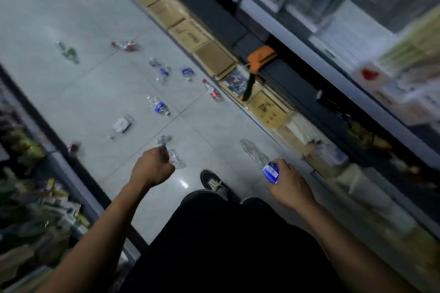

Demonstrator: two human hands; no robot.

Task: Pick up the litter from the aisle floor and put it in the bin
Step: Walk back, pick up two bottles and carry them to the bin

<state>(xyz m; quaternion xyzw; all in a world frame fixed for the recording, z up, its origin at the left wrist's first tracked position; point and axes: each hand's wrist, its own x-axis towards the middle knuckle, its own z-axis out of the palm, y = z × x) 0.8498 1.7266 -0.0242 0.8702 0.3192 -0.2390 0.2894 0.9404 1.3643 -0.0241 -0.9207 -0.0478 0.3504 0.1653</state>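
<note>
Both hands were full, prob. to save trips. Left hand (152,165) gripped a crushed bottle (176,161); right hand (289,185) gripped a blue-label bottle (258,158). More bottles (159,106) lay w/ a carton (122,124) farther along the floor (71,19), well apart. No bin visible.
</note>
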